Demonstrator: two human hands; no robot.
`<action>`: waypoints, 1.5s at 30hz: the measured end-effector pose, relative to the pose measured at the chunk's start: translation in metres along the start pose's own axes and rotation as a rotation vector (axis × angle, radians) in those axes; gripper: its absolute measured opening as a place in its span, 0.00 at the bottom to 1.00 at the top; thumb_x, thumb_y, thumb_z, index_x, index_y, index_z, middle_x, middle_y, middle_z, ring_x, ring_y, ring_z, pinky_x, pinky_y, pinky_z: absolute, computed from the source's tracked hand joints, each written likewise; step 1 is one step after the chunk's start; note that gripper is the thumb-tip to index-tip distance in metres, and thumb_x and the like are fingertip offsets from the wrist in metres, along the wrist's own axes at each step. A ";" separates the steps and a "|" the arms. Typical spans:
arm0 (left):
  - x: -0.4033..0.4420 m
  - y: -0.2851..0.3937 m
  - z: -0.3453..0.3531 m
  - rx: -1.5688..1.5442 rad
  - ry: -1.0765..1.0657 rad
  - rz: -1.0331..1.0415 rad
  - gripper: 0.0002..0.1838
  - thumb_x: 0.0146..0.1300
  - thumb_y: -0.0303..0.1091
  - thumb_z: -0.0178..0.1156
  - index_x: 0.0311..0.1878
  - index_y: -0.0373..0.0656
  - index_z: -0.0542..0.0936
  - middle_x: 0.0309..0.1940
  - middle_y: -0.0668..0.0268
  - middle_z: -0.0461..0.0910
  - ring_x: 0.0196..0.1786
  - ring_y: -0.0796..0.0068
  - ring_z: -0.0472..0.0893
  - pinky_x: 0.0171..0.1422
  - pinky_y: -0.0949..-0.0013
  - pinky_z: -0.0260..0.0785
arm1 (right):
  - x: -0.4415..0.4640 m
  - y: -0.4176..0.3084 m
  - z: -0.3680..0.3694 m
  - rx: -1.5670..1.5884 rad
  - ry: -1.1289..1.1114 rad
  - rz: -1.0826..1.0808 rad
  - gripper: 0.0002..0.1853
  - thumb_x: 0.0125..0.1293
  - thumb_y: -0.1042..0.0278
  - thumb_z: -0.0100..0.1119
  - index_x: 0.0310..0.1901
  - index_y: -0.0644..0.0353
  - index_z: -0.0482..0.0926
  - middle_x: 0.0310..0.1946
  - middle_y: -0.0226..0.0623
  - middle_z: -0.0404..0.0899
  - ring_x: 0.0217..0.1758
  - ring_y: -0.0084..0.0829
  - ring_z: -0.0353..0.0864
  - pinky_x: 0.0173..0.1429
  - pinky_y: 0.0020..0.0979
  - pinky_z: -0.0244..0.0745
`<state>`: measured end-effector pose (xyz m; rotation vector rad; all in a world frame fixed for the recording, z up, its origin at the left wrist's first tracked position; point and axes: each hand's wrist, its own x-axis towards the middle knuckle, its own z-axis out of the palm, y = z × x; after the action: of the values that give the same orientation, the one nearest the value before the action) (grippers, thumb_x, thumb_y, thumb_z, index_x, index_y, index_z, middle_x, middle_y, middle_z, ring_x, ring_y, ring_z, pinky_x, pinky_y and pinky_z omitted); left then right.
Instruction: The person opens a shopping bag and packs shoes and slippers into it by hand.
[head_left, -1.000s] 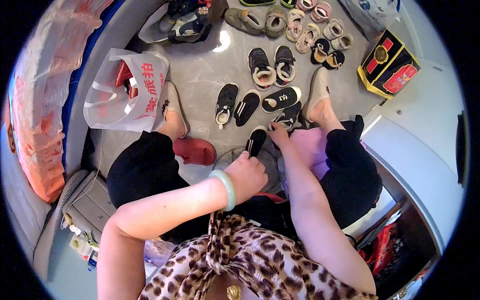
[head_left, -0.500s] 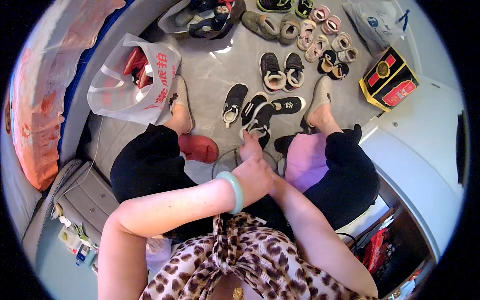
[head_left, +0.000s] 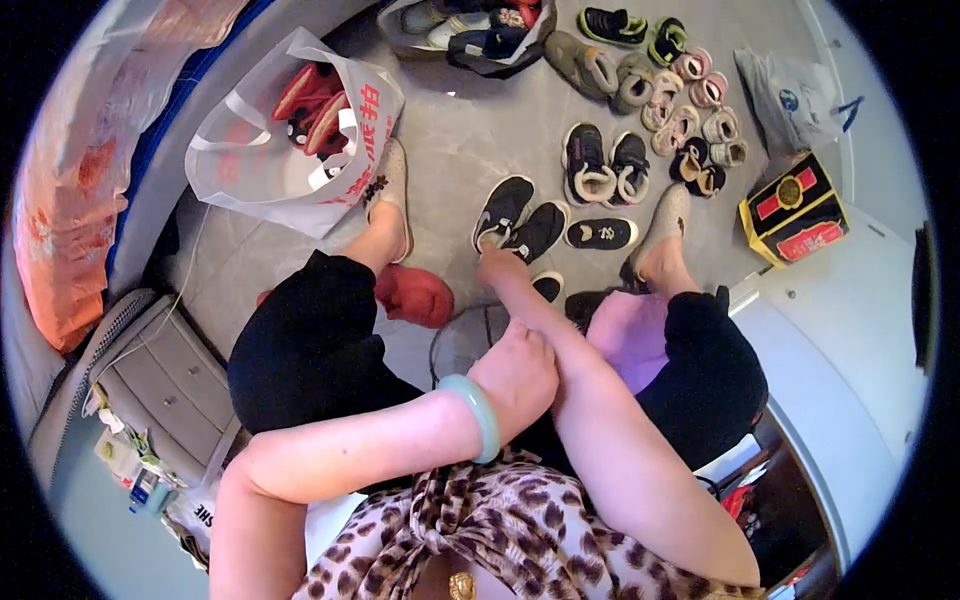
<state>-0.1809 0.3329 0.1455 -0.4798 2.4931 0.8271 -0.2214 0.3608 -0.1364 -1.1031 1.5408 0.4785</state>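
Observation:
My right hand (head_left: pixel 503 268) reaches down to the heel of a black sneaker (head_left: pixel 507 205) with a white sole, its fingers closed there. A second black sneaker (head_left: pixel 538 230) lies against it on the right. Further right is a separate black shoe (head_left: pixel 602 234) with a white rim. Partly hidden under my right forearm is another black shoe with a white edge (head_left: pixel 547 287). My left hand (head_left: pixel 515 375), with a pale green bangle (head_left: pixel 474 415) on the wrist, is curled closed against my right forearm; whatever it may hold is hidden.
Several shoe pairs stand ahead, including black fleece-lined shoes (head_left: pixel 588 177). A white bag (head_left: pixel 235 165) with red shoes is at left; a dark bag of shoes (head_left: pixel 480 60) is at the back. A black-and-yellow box (head_left: pixel 793 212) stands right. A red slipper (head_left: pixel 418 297) lies by my left foot.
My right hand has moved from a black shoe in the cluster to the heel of the leftmost sneaker. Two sneakers now lie close side by side. The camera view has shifted.

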 end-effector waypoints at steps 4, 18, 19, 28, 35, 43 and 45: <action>-0.005 -0.004 -0.005 -0.002 -0.059 -0.031 0.11 0.55 0.33 0.54 0.36 0.40 0.83 0.36 0.59 0.80 0.45 0.63 0.78 0.57 0.56 0.65 | 0.000 -0.004 -0.006 0.047 0.057 0.053 0.24 0.59 0.61 0.51 0.59 0.51 0.72 0.50 0.51 0.79 0.54 0.46 0.79 0.55 0.45 0.75; -0.052 -0.030 -0.053 -0.010 0.440 0.000 0.12 0.56 0.42 0.58 0.37 0.45 0.82 0.35 0.65 0.81 0.43 0.66 0.79 0.49 0.63 0.68 | -0.105 0.037 -0.082 0.400 0.224 -0.377 0.23 0.56 0.53 0.67 0.48 0.59 0.79 0.45 0.38 0.81 0.49 0.34 0.78 0.54 0.32 0.71; -0.068 -0.040 -0.062 -0.004 0.489 -0.049 0.12 0.58 0.45 0.58 0.36 0.47 0.81 0.33 0.67 0.80 0.42 0.67 0.79 0.49 0.63 0.67 | -0.110 0.045 -0.090 0.422 0.278 -0.467 0.22 0.56 0.53 0.67 0.47 0.59 0.79 0.45 0.38 0.80 0.49 0.34 0.78 0.53 0.32 0.71; -0.212 -0.229 -0.032 -0.207 0.574 -0.747 0.20 0.56 0.35 0.62 0.54 0.44 0.77 0.49 0.54 0.79 0.50 0.53 0.78 0.54 0.57 0.71 | -0.210 -0.095 -0.230 -0.498 0.663 -0.868 0.16 0.49 0.65 0.70 0.39 0.56 0.77 0.52 0.46 0.72 0.53 0.48 0.72 0.54 0.41 0.70; -0.203 -0.282 0.078 -0.265 0.491 -0.817 0.33 0.51 0.29 0.65 0.63 0.51 0.69 0.56 0.57 0.71 0.53 0.52 0.76 0.55 0.57 0.71 | -0.202 -0.136 -0.239 -0.677 0.677 -1.064 0.16 0.45 0.68 0.71 0.37 0.54 0.77 0.52 0.41 0.72 0.54 0.45 0.71 0.53 0.40 0.72; -0.203 -0.242 0.096 -0.161 0.629 -0.836 0.04 0.58 0.33 0.56 0.32 0.44 0.77 0.33 0.56 0.74 0.40 0.52 0.78 0.44 0.53 0.71 | -0.197 -0.153 -0.237 -0.673 0.649 -1.130 0.17 0.45 0.68 0.71 0.37 0.56 0.76 0.51 0.44 0.72 0.52 0.48 0.71 0.54 0.42 0.71; -0.204 -0.238 0.112 -0.153 0.664 -0.830 0.05 0.56 0.32 0.57 0.33 0.43 0.77 0.33 0.57 0.74 0.40 0.52 0.77 0.43 0.54 0.71 | -0.191 -0.182 -0.240 -0.639 0.622 -1.147 0.16 0.47 0.66 0.70 0.38 0.56 0.76 0.50 0.44 0.72 0.52 0.48 0.73 0.54 0.42 0.71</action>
<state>0.1333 0.2590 0.0639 -1.9273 2.3668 0.5502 -0.2105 0.1573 0.1566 -2.5509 0.9574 -0.2333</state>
